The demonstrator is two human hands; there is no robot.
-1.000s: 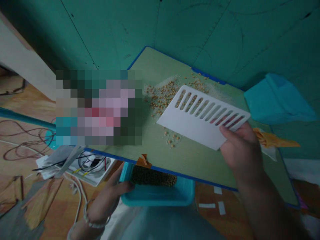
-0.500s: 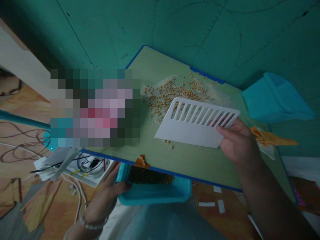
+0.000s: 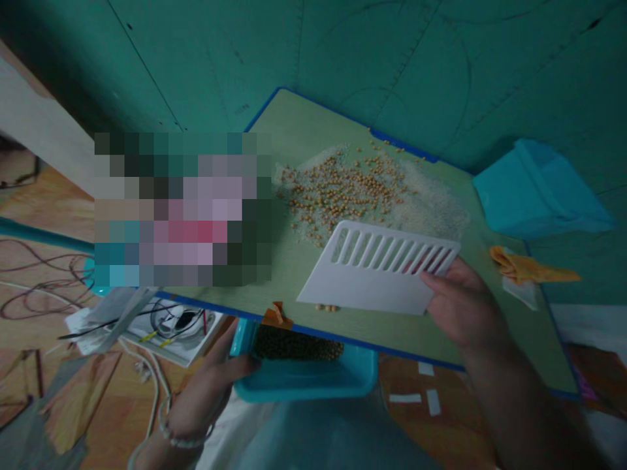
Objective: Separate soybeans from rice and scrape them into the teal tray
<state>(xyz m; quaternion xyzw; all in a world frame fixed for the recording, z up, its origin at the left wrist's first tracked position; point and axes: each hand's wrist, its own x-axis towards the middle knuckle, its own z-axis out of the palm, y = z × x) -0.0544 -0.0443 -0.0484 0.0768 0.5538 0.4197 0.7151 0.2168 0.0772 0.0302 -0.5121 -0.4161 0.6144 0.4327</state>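
Note:
My right hand (image 3: 463, 307) grips the right end of a white slotted scraper (image 3: 372, 274), whose lower edge rests on the green table (image 3: 304, 124) near its front rim. A few tan beans (image 3: 327, 307) lie just under the scraper's edge. Behind it, a spread of beans mixed with pale rice (image 3: 353, 189) covers the tabletop. My left hand (image 3: 210, 385) holds a teal tray (image 3: 304, 382) under the table's front edge; the tray holds a layer of dark beans.
A teal bin (image 3: 539, 192) sits at the right beyond the table. An orange scrap (image 3: 529, 267) lies on the table's right side. Cables and a white box (image 3: 161, 326) lie on the wooden floor at left. A blurred patch covers the table's left part.
The scraper has slid toward me across the table, dragging a few beans to the front edge and uncovering the bean and rice pile behind it. The tray stays put.

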